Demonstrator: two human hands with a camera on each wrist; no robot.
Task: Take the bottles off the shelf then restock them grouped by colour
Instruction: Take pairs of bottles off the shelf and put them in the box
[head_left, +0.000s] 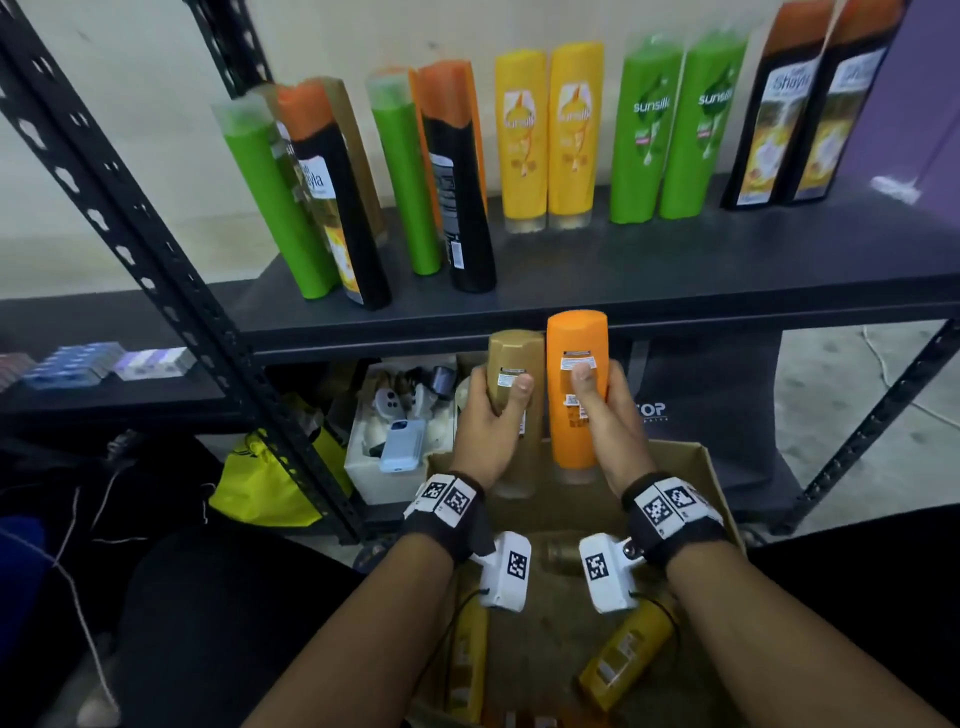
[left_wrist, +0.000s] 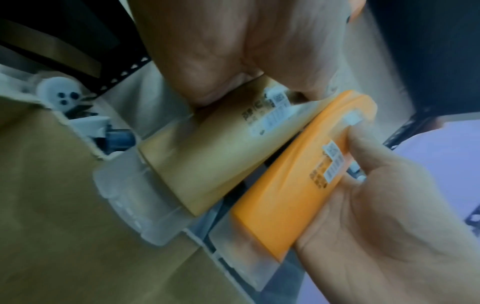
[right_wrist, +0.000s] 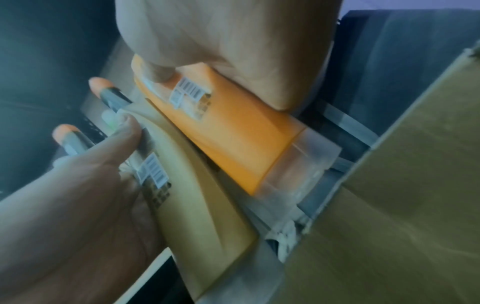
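Hands grasp bottles side by side over the box (head_left: 711, 467): left hand (head_left: 485, 421) the tan bottle (head_left: 514, 358), right hand (head_left: 613, 415) the orange bottle (head_left: 576, 343).

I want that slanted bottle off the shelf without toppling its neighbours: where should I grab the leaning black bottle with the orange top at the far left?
Take the leaning black bottle around its upper body, below the orange top, coming from the front. It tilts against the green bottle beside it, so a grip wrapped from the open front, lifting upward, probably disturbs least.

Stockroom: slotted metal shelving (head_left: 156, 270), shampoo bottles (head_left: 550, 140), cardboard box (head_left: 711, 478).
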